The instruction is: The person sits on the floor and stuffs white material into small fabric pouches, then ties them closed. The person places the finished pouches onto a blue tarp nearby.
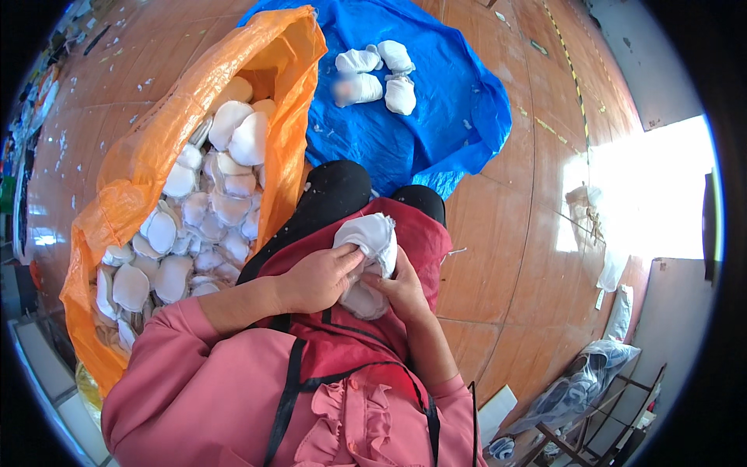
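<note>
Above my lap, both hands hold a soft white cloth pad [366,231] with a frayed edge. My left hand [315,279] grips its left side, thumb and fingers pressed together on the fabric. My right hand [402,289] pinches it from the right, with part of its fingers hidden by the cloth. A second, thinner pale pad [364,301] hangs below, between the hands; whether it is joined to the upper one I cannot tell. To my left, a large open orange sack [128,214] is filled with many loose oval white pads [173,278].
In front of my knees lies a blue plastic sheet [451,128] with several rolled white bundles [401,95] on it. A red apron [424,241] covers my lap. At the lower right, a clear plastic bag of dark items [583,381] lies by a metal rack [622,405].
</note>
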Motion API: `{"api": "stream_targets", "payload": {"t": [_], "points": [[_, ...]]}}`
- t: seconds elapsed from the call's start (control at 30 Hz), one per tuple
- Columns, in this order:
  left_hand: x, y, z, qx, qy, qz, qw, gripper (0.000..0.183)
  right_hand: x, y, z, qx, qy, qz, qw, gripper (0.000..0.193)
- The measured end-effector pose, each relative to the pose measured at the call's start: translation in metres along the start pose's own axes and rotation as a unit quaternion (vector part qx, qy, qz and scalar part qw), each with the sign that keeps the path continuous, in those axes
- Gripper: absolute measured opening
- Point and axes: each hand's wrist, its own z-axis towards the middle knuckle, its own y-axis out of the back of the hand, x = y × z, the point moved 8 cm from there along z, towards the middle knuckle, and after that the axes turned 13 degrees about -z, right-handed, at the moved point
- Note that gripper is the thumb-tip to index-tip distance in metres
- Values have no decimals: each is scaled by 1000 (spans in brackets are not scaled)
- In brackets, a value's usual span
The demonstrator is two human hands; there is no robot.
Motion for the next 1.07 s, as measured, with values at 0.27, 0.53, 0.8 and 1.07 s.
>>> {"api": "stream_targets", "payload": {"t": [0.27,0.53,0.8,1.07], "points": [[-9,21,17,-167,-84,213,959,2,-19,-4,-3,-53,-19,-48,997,55],[-17,13,17,-107,-91,353,925,16,-21,-7,-4,-33,-47,-4,998,58],[-7,-2,31,-30,-72,153,985,21,-28,-3,-2,-31,-63,-62,996,39],[-1,-1,19,126,-24,280,951,34,-44,-13,-8,85,6,-45,995,63]]}}
